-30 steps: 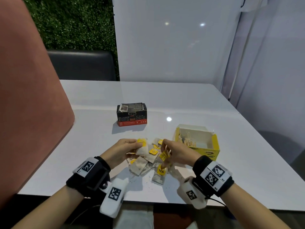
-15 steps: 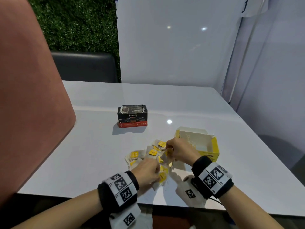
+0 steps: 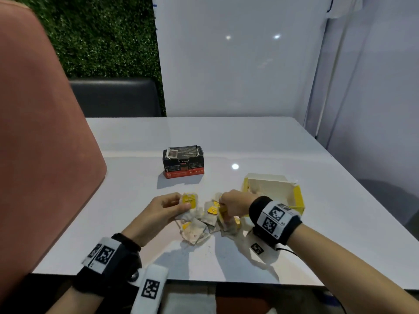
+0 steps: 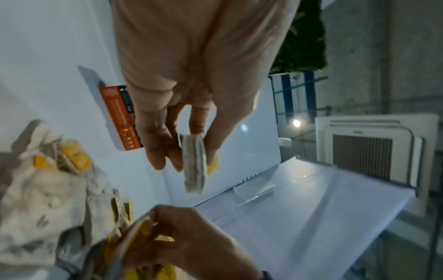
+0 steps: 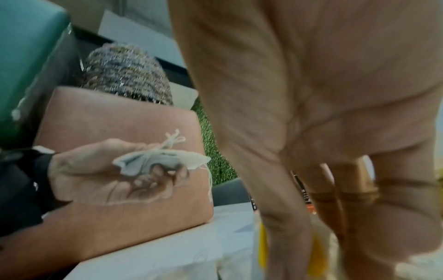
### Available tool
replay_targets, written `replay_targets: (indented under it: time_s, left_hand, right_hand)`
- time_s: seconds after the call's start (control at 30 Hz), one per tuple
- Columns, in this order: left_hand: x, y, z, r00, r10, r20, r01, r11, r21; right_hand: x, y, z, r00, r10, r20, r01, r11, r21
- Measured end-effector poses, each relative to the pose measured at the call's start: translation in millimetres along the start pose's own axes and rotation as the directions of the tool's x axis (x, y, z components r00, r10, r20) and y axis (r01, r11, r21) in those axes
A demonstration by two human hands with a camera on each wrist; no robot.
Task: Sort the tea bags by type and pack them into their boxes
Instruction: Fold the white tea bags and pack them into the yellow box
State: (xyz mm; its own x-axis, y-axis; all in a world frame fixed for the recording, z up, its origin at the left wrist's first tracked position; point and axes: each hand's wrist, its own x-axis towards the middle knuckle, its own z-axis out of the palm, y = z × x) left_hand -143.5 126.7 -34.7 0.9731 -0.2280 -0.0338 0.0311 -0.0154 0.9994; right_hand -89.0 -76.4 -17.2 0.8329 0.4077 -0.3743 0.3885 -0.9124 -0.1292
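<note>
A pile of pale tea bags (image 3: 199, 227) with yellow tags lies on the white table (image 3: 136, 211) in front of me. My left hand (image 3: 167, 208) pinches a small stack of tea bags (image 3: 190, 201), seen edge-on in the left wrist view as a stack (image 4: 194, 164). My right hand (image 3: 233, 206) reaches down into the pile and grips yellow-tagged tea bags (image 3: 223, 211). An open yellow box (image 3: 275, 193) stands just right of the pile. A black and red box (image 3: 183, 162) sits farther back.
A pink padded seat back (image 3: 40, 143) rises along the table's left side. A dark chair (image 3: 113, 97) and a white panel (image 3: 238, 57) stand behind the table. The near table edge (image 3: 204, 282) runs below my wrists.
My left hand has moved from the near side of the pile up to its left, lifting a stack of tea bags. My right hand stays on the pile by the yellow box.
</note>
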Motion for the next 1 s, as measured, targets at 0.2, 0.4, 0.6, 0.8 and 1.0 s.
replay_targets:
  time_s: [0.2,0.4,0.6,0.8,1.0]
  left_hand:
    - [-1.1,-6.9,0.4,0.992,-0.123,-0.030,0.114,0.972,-0.207]
    - [-0.2,-11.3,10.3,0.989,-0.135,-0.057,0.127,0.984,-0.123]
    - [3.4,-14.9,14.4,0.985,-0.158,-0.075,0.154,0.987,-0.049]
    - [12.4,-11.1,38.4,0.953,-0.295,0.073,0.303,0.931,-0.201]
    - [12.0,1.4,43.4,0.923,-0.351,0.156,0.384,0.836,-0.393]
  right_hand:
    - [4.9,-0.7,9.2,1.000,-0.020,-0.004,0.020,0.997,-0.070]
    - [2.1,8.1,9.8,0.999,-0.043,-0.023,0.044,0.998,0.042]
    - [-29.5,29.0,-8.5,0.986,-0.083,-0.145,0.134,0.908,0.396]
    - [-29.9,15.8,-18.0,0.973,-0.173,-0.155,0.228,0.592,0.773]
    - [-15.5,-0.5,-7.0,0.957,-0.015,-0.289,0.198,0.762,0.616]
